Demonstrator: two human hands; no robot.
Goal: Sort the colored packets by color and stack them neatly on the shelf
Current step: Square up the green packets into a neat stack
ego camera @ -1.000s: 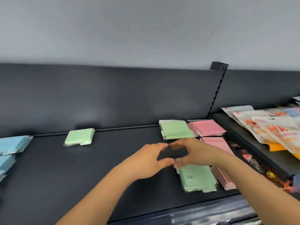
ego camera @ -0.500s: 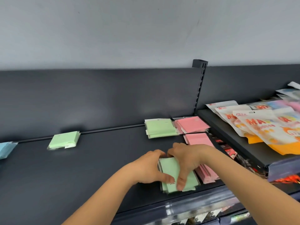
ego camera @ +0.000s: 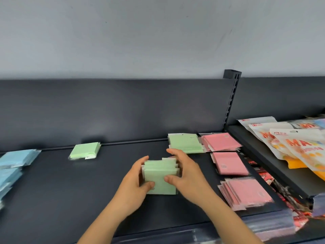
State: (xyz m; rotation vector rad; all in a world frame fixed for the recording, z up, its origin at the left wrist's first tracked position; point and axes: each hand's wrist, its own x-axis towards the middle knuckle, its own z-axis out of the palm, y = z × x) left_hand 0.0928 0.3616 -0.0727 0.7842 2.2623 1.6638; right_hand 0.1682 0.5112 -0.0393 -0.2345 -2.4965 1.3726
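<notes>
Both hands have moved the green stack [ego camera: 161,175] left, away from the pink packets [ego camera: 246,192]. The left hand [ego camera: 133,180] curls its fingers round the stack's left side, thumb on top. The right hand [ego camera: 188,175] grips the right side the same way. The stack is between them, mid-shelf [ego camera: 70,191], with both arms reaching forward.

Near stack [ego camera: 161,175], perhaps on shelf [ego camera: 70,191], before rear stack [ego camera: 184,143].

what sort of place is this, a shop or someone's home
Probably a shop. The dark metal shelf meets a slotted black upright post as in retail racking; it holds stacks of identical pale green flat packets and pink flat packets; glossy printed bags overlap on the neighbouring shelf.
</notes>
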